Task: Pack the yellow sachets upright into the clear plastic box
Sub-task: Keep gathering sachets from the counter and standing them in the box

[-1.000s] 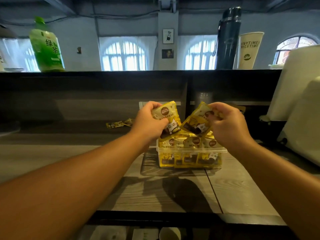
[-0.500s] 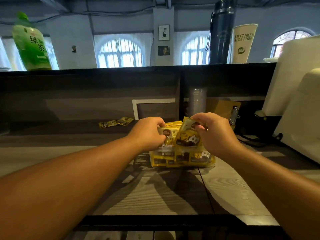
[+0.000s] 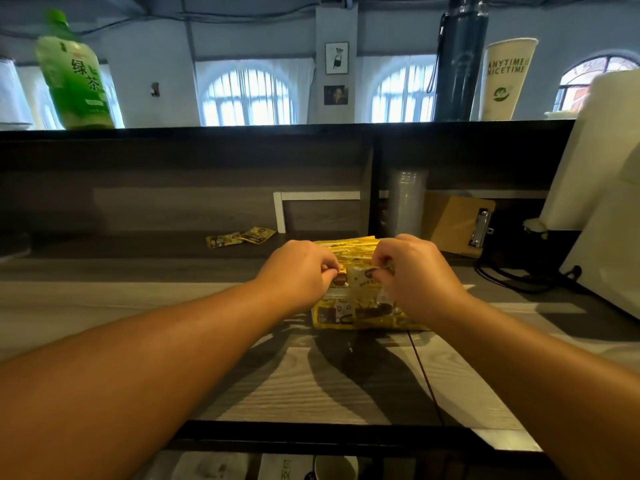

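Observation:
The clear plastic box (image 3: 341,293) stands on the wooden counter straight ahead, packed with upright yellow sachets (image 3: 349,249). My left hand (image 3: 299,271) pinches the top of a yellow sachet (image 3: 340,280) at the box's front left. My right hand (image 3: 414,275) pinches a second sachet (image 3: 363,282) beside it at the front. Both sachets stand low in the front row, their lower parts seen through the clear wall. Two loose yellow sachets (image 3: 240,236) lie flat on the counter behind and to the left. Both hands hide much of the box's rim.
A dark shelf wall rises behind the counter, with a green tea bottle (image 3: 74,76), a dark flask (image 3: 459,60) and a paper cup (image 3: 507,79) on top. A clipboard (image 3: 457,225) and a stack of clear cups (image 3: 405,202) stand behind the box. White machines (image 3: 602,202) occupy the right.
Both hands came down from above the box, each carrying a sachet, and now hold those sachets in the box's front row. The view tilted slightly downward.

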Demonstrator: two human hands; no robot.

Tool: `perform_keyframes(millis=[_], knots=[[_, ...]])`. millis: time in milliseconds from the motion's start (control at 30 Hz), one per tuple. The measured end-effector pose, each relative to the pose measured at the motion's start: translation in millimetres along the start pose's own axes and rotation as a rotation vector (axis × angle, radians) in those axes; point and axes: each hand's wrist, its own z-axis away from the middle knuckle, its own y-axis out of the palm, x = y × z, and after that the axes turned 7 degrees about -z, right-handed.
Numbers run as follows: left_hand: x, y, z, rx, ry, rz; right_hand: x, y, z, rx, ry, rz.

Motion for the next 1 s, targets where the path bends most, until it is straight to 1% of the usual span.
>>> perform_keyframes(millis=[200, 267, 300, 333, 367, 433, 467, 500, 567, 633, 700, 833, 900, 1000], knots=[[7.0, 6.2, 4.4, -0.042, -0.044, 0.108, 7.1, -8.0, -12.4, 0.206, 0.083, 0.232], [10.2, 8.1, 6.7, -0.038, -0.048, 0.153, 13.3, -14.9, -18.9, 0.312, 0.154, 0.209], [13.2, 9.2, 8.1, -0.036, -0.046, 0.174, 17.8, -17.6, -21.1, 0.335, 0.19, 0.188], [17.2, 9.7, 9.6, -0.039, -0.045, 0.192, 23.7, -18.8, -22.9, 0.319, 0.215, 0.186], [22.7, 9.9, 11.0, -0.044, -0.05, 0.211, 30.6, -16.7, -24.4, 0.252, 0.212, 0.226], [37.3, 8.6, 14.4, -0.052, -0.096, 0.254, 49.1, -3.9, -24.1, 0.065, 0.129, 0.327], [46.2, 8.2, 15.5, -0.05, -0.127, 0.26, 61.2, 5.4, -23.1, 0.008, 0.074, 0.309], [56.4, 8.5, 16.4, -0.042, -0.158, 0.241, 73.6, 15.7, -22.7, -0.006, 0.024, 0.259], [80.9, 11.6, 17.6, -0.026, -0.216, 0.172, 95.8, 39.2, -25.7, 0.059, -0.044, 0.184], [108.3, 14.3, 17.5, -0.01, -0.284, 0.104, 113.9, 65.4, -34.6, 0.151, -0.042, 0.131], [136.3, 15.7, 15.4, 0.016, -0.352, 0.038, 128.6, 94.3, -49.6, 0.226, 0.007, 0.074], [190.8, 22.4, 1.2, 0.074, -0.453, -0.041, 143.6, 157.6, -88.4, 0.404, 0.184, 0.055], [216.3, 28.7, -11.8, 0.107, -0.469, -0.108, 144.3, 184.6, -105.4, 0.441, 0.251, 0.061], [247.9, 33.6, -33.6, 0.144, -0.487, -0.131, 142.8, 220.7, -135.4, 0.478, 0.287, 0.123]])
